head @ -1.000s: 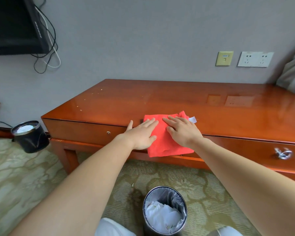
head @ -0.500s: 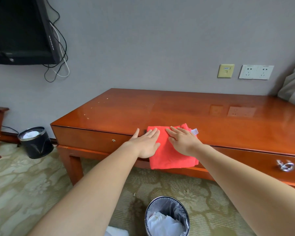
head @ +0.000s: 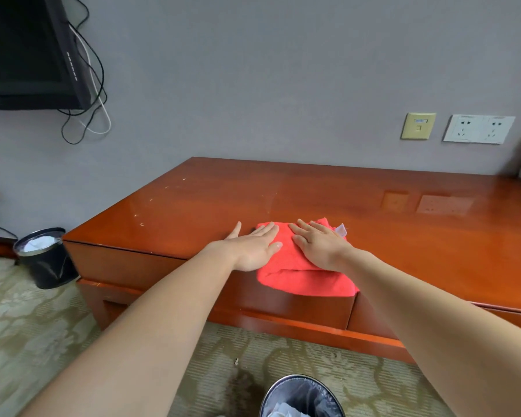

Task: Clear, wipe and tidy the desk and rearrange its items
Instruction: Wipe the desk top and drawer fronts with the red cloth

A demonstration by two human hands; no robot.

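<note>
Pressing down with straight fingers, the left hand (head: 250, 251) and right hand (head: 319, 248) both lie flat on the soft red cloth (head: 298, 279), which sits folded at the front edge of the desk (head: 388, 236) and hangs over it a little. It could slide off that smooth, shiny wood if they let go, and the tiny pale crumbs (head: 139, 219) near the desk's left end could get missed.

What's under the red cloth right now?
The red cloth lies on the desk at its front edge, with its near part hanging over the drawer front. The left hand and right hand rest flat on top. Anything beneath the cloth is hidden.
</note>
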